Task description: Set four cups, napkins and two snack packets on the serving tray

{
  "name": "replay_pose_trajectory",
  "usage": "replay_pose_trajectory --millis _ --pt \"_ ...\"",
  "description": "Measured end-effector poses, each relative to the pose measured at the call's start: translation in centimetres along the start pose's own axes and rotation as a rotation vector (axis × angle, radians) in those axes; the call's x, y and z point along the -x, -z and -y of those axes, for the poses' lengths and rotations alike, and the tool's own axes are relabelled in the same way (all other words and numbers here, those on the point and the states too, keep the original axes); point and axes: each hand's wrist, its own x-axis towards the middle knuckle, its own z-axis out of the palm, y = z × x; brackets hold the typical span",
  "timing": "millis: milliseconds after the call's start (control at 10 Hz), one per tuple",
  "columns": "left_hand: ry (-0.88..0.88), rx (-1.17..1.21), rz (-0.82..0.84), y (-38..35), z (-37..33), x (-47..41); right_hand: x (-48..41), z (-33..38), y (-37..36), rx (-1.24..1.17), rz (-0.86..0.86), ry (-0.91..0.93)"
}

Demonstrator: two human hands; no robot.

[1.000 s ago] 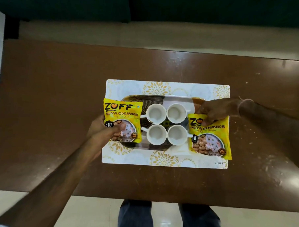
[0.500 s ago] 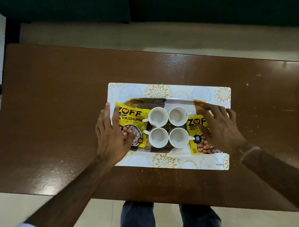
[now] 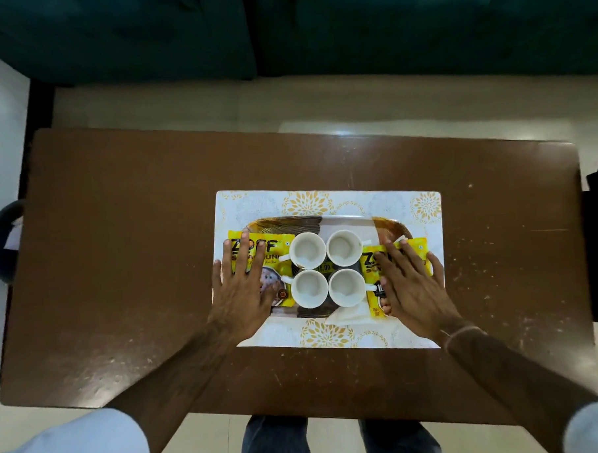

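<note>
Several white cups (image 3: pixel 308 250) stand in a tight square in the middle of the serving tray (image 3: pixel 283 223). A yellow snack packet (image 3: pixel 278 249) lies on the tray's left end, and my left hand (image 3: pixel 242 290) rests flat on it with fingers spread. A second yellow packet (image 3: pixel 369 261) lies on the right end under my right hand (image 3: pixel 410 286), also flat and spread. A white napkin (image 3: pixel 346 315) peeks out below the near right cup, and another napkin corner (image 3: pixel 367 242) shows beside the far right cup.
The tray sits on a white placemat with gold flowers (image 3: pixel 324 201), on a brown wooden table (image 3: pixel 120 251). A dark green sofa (image 3: pixel 282 32) runs along the far side. My legs show below the near table edge.
Both hands laid the packets down on the tray ends and now lie flat on top of them. The view has pulled back and shifted the table downward.
</note>
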Motion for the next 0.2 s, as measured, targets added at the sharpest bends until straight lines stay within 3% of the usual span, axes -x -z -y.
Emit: replay_pose_trajectory --millis 200 --pt "0.073 0.077 0.014 7.5 -2.5 -1.0 -1.8 2.0 7.9 -0.224 -0.083 -0.115"
